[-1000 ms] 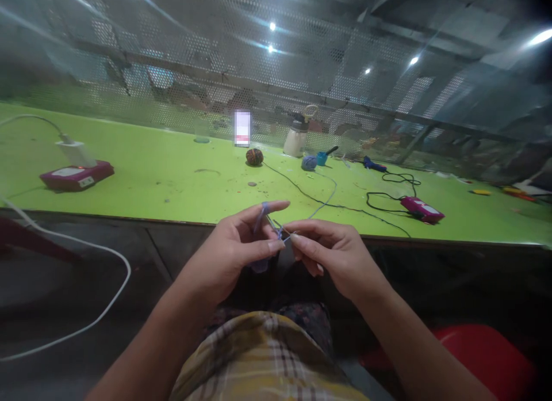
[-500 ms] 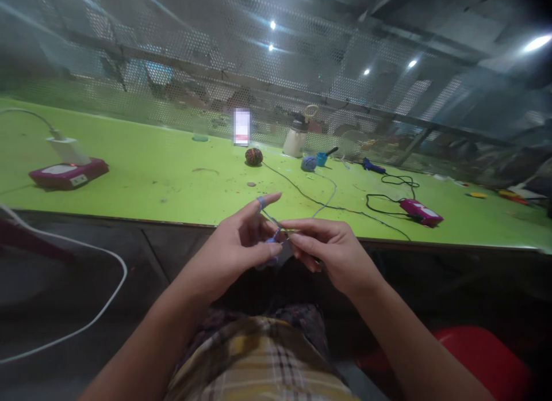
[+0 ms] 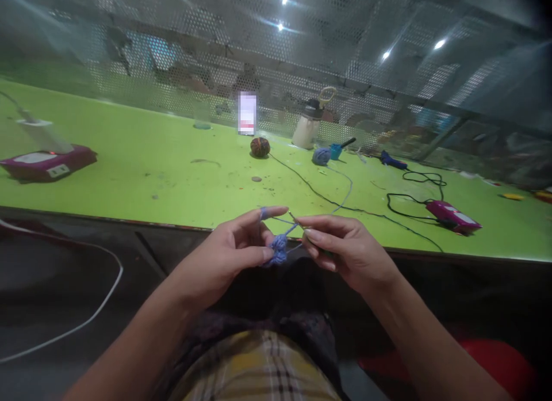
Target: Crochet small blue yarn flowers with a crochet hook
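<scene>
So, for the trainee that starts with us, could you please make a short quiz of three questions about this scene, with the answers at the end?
1. True or false: the slim tool is held in the left hand.

2. Which of these is right beside the blue yarn ball?
A) the white plug
B) the small blue cup
C) the yellow object

3. Fill the gap: a strand of blue yarn goes around the ____ finger of the left hand.

Key: 1. False, it is in the right hand. 2. B. 3. index.
</scene>
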### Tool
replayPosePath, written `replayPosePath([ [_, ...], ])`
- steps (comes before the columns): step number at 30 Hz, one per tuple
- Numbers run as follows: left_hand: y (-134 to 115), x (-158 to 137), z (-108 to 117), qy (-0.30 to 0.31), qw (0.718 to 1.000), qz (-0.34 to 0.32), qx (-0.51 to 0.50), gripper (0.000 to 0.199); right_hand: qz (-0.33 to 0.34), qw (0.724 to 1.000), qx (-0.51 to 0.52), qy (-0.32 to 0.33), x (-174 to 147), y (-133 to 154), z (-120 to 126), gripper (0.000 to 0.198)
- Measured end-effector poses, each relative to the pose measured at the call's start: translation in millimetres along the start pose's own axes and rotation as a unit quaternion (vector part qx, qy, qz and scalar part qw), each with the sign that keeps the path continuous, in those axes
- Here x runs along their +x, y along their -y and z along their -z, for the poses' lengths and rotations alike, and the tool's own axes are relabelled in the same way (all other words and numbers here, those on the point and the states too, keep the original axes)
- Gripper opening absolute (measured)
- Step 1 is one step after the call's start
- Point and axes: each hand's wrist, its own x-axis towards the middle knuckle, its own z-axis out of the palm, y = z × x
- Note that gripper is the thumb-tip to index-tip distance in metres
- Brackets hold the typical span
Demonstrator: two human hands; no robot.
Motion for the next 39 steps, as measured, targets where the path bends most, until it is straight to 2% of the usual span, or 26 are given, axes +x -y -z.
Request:
replayPosePath([
  [4, -15, 16, 6, -0.018, 1.000, 0.000, 0.006, 0.046, 0.001, 1.000, -0.002, 0.024, 18, 5, 7, 0.018],
  [7, -32, 36, 12, -0.017, 0.998, -0.025, 0.058, 0.040, 0.025, 0.998, -0.018, 0.052, 35, 15, 13, 0.018],
  [13, -63, 71, 21, 0.042, 0.991, -0.078, 0.103, 0.039, 0.085, 0.991, -0.053, 0.091, 72, 48, 28, 0.021],
  [19, -79, 95, 31, 0.075, 0.987, -0.068, 0.126, 0.042, 0.108, 0.985, -0.071, 0.117, 101, 67, 40, 0.020],
  [27, -81, 116, 51, 0.090, 0.989, 0.003, 0.118, 0.046, 0.102, 0.982, -0.095, 0.128, 117, 55, 50, 0.021],
  [34, -78, 123, 58, 0.129, 0.983, 0.051, 0.123, 0.068, 0.083, 0.983, -0.117, 0.113, 116, 41, 48, 0.022],
  [39, -76, 127, 61, 0.140, 0.977, 0.079, 0.140, 0.053, 0.047, 0.981, -0.159, 0.096, 115, 36, 42, 0.020],
])
